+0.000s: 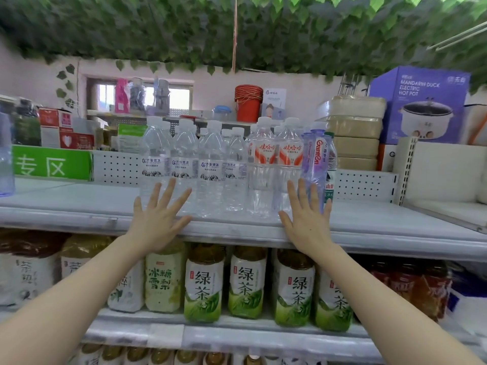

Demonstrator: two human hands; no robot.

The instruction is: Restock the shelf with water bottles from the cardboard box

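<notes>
1. Two hands reach up to the top shelf point(79, 209) in the head view, both with fingers straight and spread, holding nothing.
2. Water bottles point(210, 164) stand upright in a tight cluster on that shelf, near its front edge, white caps on.
3. Left hand point(155, 222) has its palm over the shelf's front lip; its fingers point(170, 188) point up across the lower bodies of the blue-labelled bottles at the cluster's left end. Whether the tips touch the plastic cannot be told.
4. Right hand point(308, 222) is placed the same way at the cluster's right end; its fingers point(292, 192) lie in front of the red-labelled bottles point(263, 154) and the purple bottle point(313, 159) beside them. Contact is again unclear.
5. Between the two hands, the middle bottles stand uncovered.
6. Green tea bottles point(203, 285) fill the shelf below, under both forearms.
7. Behind the water, a green sign point(52, 164) stands at left, red buckets point(248, 104) further back, and a hot pot box point(421, 106) at right.
</notes>
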